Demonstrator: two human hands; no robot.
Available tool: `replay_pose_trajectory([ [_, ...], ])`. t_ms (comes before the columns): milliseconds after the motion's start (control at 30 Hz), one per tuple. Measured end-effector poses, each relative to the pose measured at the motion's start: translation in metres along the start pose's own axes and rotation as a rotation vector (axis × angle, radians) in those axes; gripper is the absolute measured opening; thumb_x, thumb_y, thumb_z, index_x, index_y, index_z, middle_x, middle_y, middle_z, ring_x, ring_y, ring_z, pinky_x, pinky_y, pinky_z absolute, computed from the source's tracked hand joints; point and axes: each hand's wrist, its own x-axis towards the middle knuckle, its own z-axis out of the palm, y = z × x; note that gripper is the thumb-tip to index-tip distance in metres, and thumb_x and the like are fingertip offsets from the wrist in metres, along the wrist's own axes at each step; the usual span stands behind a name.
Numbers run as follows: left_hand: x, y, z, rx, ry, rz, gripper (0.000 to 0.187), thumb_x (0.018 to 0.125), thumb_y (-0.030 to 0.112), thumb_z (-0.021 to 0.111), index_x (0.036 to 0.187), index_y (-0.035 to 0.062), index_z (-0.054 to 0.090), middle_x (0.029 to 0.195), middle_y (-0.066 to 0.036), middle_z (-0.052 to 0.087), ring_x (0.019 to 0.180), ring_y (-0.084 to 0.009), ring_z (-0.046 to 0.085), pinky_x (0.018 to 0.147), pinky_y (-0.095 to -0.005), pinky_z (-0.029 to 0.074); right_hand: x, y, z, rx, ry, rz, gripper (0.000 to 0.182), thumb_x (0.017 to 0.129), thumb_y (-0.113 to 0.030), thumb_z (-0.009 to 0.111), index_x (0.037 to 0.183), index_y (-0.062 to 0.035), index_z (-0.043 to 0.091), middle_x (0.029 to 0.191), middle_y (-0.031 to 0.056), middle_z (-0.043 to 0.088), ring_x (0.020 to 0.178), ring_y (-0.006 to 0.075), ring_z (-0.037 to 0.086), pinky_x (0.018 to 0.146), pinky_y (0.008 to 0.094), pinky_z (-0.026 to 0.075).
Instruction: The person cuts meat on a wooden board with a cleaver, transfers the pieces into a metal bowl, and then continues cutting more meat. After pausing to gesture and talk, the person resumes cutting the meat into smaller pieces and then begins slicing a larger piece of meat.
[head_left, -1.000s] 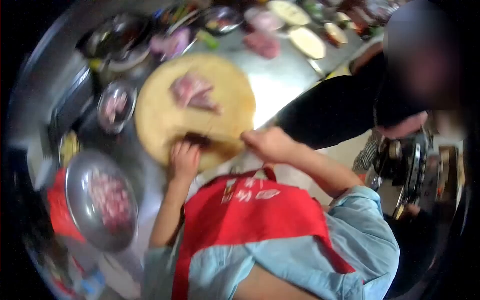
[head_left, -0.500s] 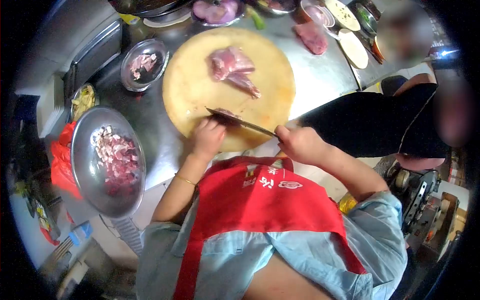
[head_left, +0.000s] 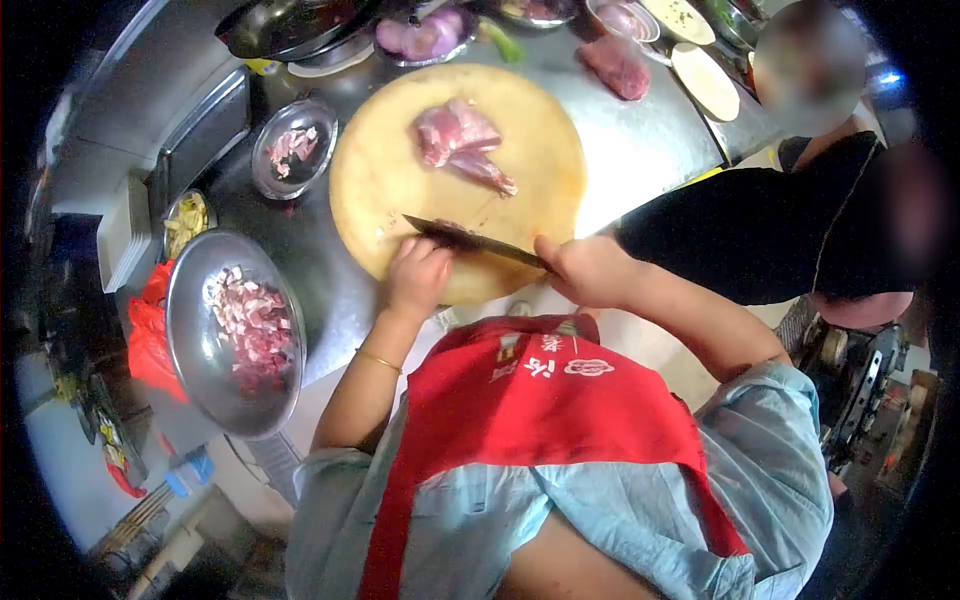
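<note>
My right hand [head_left: 592, 272] is wrapped round the handle of a kitchen knife [head_left: 478, 241]. Its blade lies slantwise over the near part of a round yellow chopping board [head_left: 548, 150], pointing left. Beside the blade, my left hand [head_left: 420, 272] has its fingers curled down against a small piece of meat [head_left: 452, 226], mostly hidden by knife and fingers. Farther up the board rests a larger piece of raw meat on the bone [head_left: 460, 135], touched by neither hand.
At the left stands a large metal bowl [head_left: 190, 330] of cut meat. Behind it are a small bowl [head_left: 325, 155] with meat scraps and a dish of yellowish pieces [head_left: 187, 222]. A meat chunk [head_left: 615, 68] and purple onions [head_left: 428, 36] lie beyond. A person's dark sleeve [head_left: 730, 230] is at right.
The view has shifted slightly. The knife blade has tilted a little over the small piece of meat, and both hands keep nearly the same places. The larger meat piece stays put.
</note>
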Motion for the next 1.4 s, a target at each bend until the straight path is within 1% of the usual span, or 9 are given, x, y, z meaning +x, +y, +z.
replay_pose_trajectory([
  [300, 0.012, 0.003, -0.019, 0.0, -0.097, 0.087, 0.03, 0.071, 0.007, 0.067, 0.1, 0.0104, 0.064, 0.11, -0.006, 0.059, 0.106, -0.0288, 0.053, 0.094, -0.0401, 0.043, -0.042, 0.025, 0.029, 0.592, 0.356, 0.084, 0.032, 0.086, -0.018, 0.059, 0.112, -0.0043, 0.046, 0.076, 0.0185, 0.061, 0.07, 0.0343, 0.063, 0.064, 0.0424, 0.049],
  [367, 0.019, -0.007, -0.015, -0.007, -0.255, 0.107, 0.042, 0.072, 0.013, 0.068, 0.112, 0.0093, 0.058, 0.118, -0.009, 0.057, 0.115, -0.0311, 0.049, 0.104, -0.0463, 0.036, -0.044, 0.017, 0.03, 0.857, 0.373, 0.169, 0.04, 0.088, -0.015, 0.056, 0.124, -0.0004, 0.047, 0.094, 0.0178, 0.064, 0.083, 0.0227, 0.064, 0.073, 0.0385, 0.051],
  [500, 0.046, -0.005, -0.01, -0.089, -0.354, 0.291, 0.037, 0.075, 0.016, 0.069, 0.109, 0.0059, 0.058, 0.106, -0.015, 0.062, 0.103, -0.036, 0.055, 0.101, -0.0504, 0.038, -0.043, 0.033, 0.07, 0.756, 0.538, 0.172, 0.054, 0.089, -0.024, 0.056, 0.135, 0.0015, 0.041, 0.124, 0.0254, 0.054, 0.111, 0.0329, 0.056, 0.095, 0.0413, 0.047],
  [567, 0.046, -0.006, -0.009, -0.117, -0.376, 0.231, 0.022, 0.073, 0.013, 0.068, 0.092, 0.0072, 0.059, 0.088, -0.012, 0.06, 0.088, -0.0347, 0.055, 0.082, -0.0487, 0.042, -0.045, 0.029, 0.071, 0.788, 0.502, 0.198, 0.049, 0.088, -0.02, 0.057, 0.131, 0.0011, 0.043, 0.103, 0.0222, 0.061, 0.09, 0.0302, 0.063, 0.079, 0.0411, 0.051],
  [700, 0.045, -0.003, -0.002, 0.035, -0.263, 0.153, 0.017, 0.074, 0.015, 0.067, 0.087, 0.0075, 0.058, 0.085, -0.013, 0.06, 0.085, -0.0344, 0.055, 0.079, -0.0467, 0.043, -0.057, 0.012, 0.059, 0.916, 0.544, 0.155, 0.035, 0.088, -0.016, 0.056, 0.118, -0.001, 0.045, 0.075, 0.0139, 0.057, 0.056, 0.021, 0.057, 0.054, 0.036, 0.047],
  [833, 0.042, -0.008, 0.012, 0.108, -0.073, -0.154, 0.019, 0.076, 0.021, 0.068, 0.088, 0.0073, 0.06, 0.085, -0.013, 0.06, 0.084, -0.0344, 0.056, 0.078, -0.0468, 0.045, -0.053, 0.008, 0.065, 0.837, 0.619, 0.09, 0.037, 0.087, -0.017, 0.055, 0.119, -0.0018, 0.044, 0.075, 0.0197, 0.059, 0.066, 0.0331, 0.061, 0.063, 0.0428, 0.049],
  [1000, 0.03, -0.005, 0.015, 0.041, -0.251, -0.302, 0.037, 0.076, 0.028, 0.069, 0.107, 0.0108, 0.064, 0.092, -0.013, 0.061, 0.092, -0.0356, 0.058, 0.084, -0.0467, 0.046, -0.056, 0.001, 0.052, 0.586, 0.461, 0.202, 0.04, 0.086, -0.022, 0.057, 0.118, -0.0019, 0.045, 0.084, 0.0247, 0.062, 0.079, 0.0429, 0.061, 0.069, 0.0496, 0.05],
  [1167, 0.013, -0.011, 0.014, 0.069, 0.009, -0.198, 0.05, 0.07, 0.031, 0.072, 0.112, 0.0088, 0.057, 0.109, -0.013, 0.058, 0.1, -0.0352, 0.055, 0.084, -0.0494, 0.044, -0.056, -0.006, 0.036, 0.225, 0.336, 0.209, 0.038, 0.081, -0.023, 0.061, 0.112, -0.0096, 0.046, 0.08, 0.0201, 0.063, 0.071, 0.04, 0.063, 0.061, 0.0515, 0.049],
  [1400, 0.021, 0.004, -0.002, 0.145, -0.165, -0.292, 0.04, 0.07, 0.029, 0.069, 0.105, 0.011, 0.064, 0.106, -0.01, 0.06, 0.102, -0.0292, 0.054, 0.095, -0.0429, 0.037, -0.05, -0.021, 0.024, 0.091, 0.332, 0.076, 0.033, 0.082, -0.019, 0.062, 0.11, -0.0074, 0.048, 0.071, 0.0171, 0.063, 0.064, 0.0383, 0.063, 0.058, 0.0477, 0.049],
])
